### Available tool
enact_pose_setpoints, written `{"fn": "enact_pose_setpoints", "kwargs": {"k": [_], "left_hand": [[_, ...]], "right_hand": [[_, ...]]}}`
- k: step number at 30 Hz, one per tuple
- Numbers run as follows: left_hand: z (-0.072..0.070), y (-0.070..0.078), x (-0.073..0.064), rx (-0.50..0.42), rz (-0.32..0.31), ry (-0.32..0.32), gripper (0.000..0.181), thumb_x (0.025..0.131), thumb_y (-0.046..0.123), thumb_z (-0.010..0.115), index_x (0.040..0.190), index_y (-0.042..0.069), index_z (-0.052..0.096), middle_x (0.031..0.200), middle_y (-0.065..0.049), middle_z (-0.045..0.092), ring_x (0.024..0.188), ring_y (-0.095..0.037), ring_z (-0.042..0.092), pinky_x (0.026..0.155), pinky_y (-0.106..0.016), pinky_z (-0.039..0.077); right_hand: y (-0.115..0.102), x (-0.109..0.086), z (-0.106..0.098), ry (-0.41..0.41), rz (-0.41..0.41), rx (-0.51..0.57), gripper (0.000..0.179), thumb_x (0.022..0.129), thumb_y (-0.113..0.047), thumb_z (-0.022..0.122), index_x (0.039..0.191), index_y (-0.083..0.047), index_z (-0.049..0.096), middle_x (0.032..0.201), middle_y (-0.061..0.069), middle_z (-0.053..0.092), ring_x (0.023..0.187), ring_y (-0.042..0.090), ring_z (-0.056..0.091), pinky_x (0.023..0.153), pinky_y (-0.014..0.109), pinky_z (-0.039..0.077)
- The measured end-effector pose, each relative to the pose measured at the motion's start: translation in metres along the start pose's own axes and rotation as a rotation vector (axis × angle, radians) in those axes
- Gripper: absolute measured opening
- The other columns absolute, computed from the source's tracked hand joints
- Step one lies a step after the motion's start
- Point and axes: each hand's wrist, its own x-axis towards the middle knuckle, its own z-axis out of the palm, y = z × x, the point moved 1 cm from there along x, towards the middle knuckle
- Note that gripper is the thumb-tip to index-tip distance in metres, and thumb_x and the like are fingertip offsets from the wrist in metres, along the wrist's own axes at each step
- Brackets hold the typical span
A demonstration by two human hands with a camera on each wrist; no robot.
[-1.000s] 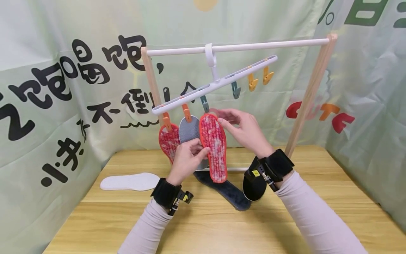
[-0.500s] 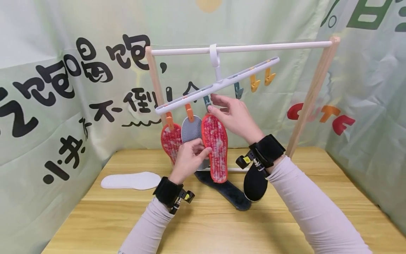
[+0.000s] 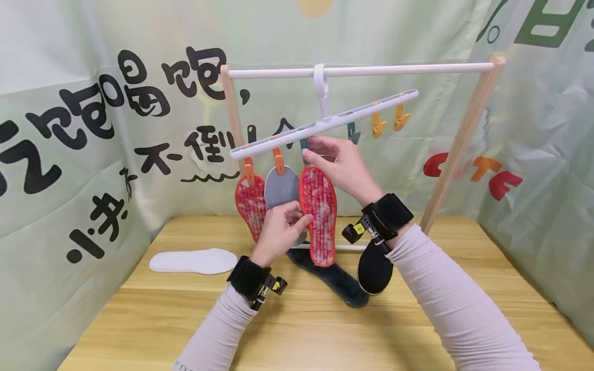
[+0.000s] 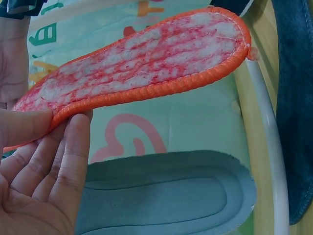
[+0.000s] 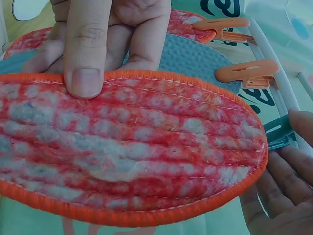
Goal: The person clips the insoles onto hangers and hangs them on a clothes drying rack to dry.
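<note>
My left hand (image 3: 277, 233) pinches the edge of a red-and-white insole (image 3: 320, 219) with orange binding; in the left wrist view its thumb lies on top and the fingers beneath. The insole hangs upright, its rounded upper end right at a teal clip (image 5: 279, 129). My right hand (image 3: 344, 167) pinches that clip between thumb and fingers. To the left, a grey insole (image 3: 281, 186) and another red insole (image 3: 250, 198) hang from orange clips (image 3: 278, 162). The white clip hanger (image 3: 325, 122) tilts down to the left.
A white rod (image 3: 394, 69) on wooden posts bears the hanger. Another teal clip (image 3: 353, 134) and yellow clips (image 3: 378, 126) hang at the right. On the table (image 3: 297, 330) lie a white insole (image 3: 192, 261), a dark fuzzy insole (image 3: 341, 283) and a black insole (image 3: 375, 270).
My right hand has left the red insole's upper edge and moved up to the teal clip, which it now pinches. My left hand keeps its hold on the insole.
</note>
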Motion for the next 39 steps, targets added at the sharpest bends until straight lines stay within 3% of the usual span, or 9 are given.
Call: {"fn": "enact_pose_setpoints", "kwargs": {"k": [6,11,15,19,26,32,39], "left_hand": [[0.0,-0.001,0.0,0.028,0.002,0.003,0.012,0.102,0.014,0.074,0.091,0.011,0.07,0.084,-0.004,0.081,0.076,-0.023,0.079,0.065,-0.025,0.057],[0.0,-0.003,0.001,0.011,-0.023,0.006,0.012,0.102,0.014,0.075,0.091,0.01,0.07,0.085,-0.006,0.081,0.08,-0.036,0.079,0.064,-0.024,0.056],[0.0,-0.006,0.003,0.004,-0.035,0.013,0.011,0.101,0.013,0.075,0.092,0.009,0.07,0.086,-0.007,0.081,0.081,-0.038,0.079,0.063,-0.024,0.056],[0.0,-0.01,0.004,0.019,-0.034,0.019,0.011,0.101,0.013,0.075,0.092,0.009,0.071,0.085,-0.006,0.081,0.08,-0.035,0.079,0.063,-0.024,0.055],[0.0,-0.013,0.005,0.047,-0.029,0.021,0.012,0.102,0.016,0.075,0.091,0.012,0.071,0.084,-0.002,0.081,0.072,-0.011,0.076,0.061,-0.024,0.051],[-0.002,-0.013,0.004,0.015,-0.036,0.012,0.012,0.102,0.017,0.074,0.093,0.011,0.071,0.085,-0.004,0.081,0.079,-0.028,0.08,0.063,-0.025,0.055],[-0.004,-0.013,0.003,-0.033,-0.042,0.018,0.013,0.103,0.015,0.074,0.092,0.009,0.071,0.087,-0.008,0.081,0.08,-0.03,0.08,0.068,-0.027,0.062]], "right_hand": [[-0.004,0.0,0.001,0.049,-0.006,0.004,0.04,0.101,-0.027,0.077,0.137,-0.009,0.074,0.124,0.012,0.08,0.106,0.025,0.081,0.09,0.029,0.063],[-0.005,0.001,0.003,0.095,-0.015,-0.05,0.038,0.099,-0.029,0.08,0.133,-0.012,0.077,0.118,0.011,0.082,0.104,0.024,0.082,0.083,0.022,0.061],[-0.007,0.001,0.002,0.13,-0.024,-0.099,0.036,0.099,-0.029,0.081,0.131,-0.013,0.078,0.115,0.01,0.083,0.104,0.023,0.082,0.082,0.019,0.059],[-0.008,0.001,0.0,0.148,-0.034,-0.134,0.032,0.099,-0.029,0.081,0.127,-0.013,0.081,0.111,0.01,0.083,0.1,0.022,0.082,0.078,0.017,0.055],[-0.009,0.0,-0.002,0.171,-0.049,-0.164,0.028,0.1,-0.03,0.079,0.122,-0.013,0.083,0.103,0.011,0.084,0.076,0.018,0.072,0.061,0.021,0.043],[-0.011,0.0,-0.001,0.179,-0.052,-0.176,0.027,0.101,-0.03,0.078,0.121,-0.012,0.083,0.099,0.012,0.083,0.072,0.012,0.067,0.06,0.022,0.041],[-0.012,0.002,0.003,0.177,-0.049,-0.192,0.026,0.1,-0.029,0.079,0.12,-0.013,0.083,0.1,0.011,0.083,0.073,0.011,0.067,0.06,0.023,0.04]]}}
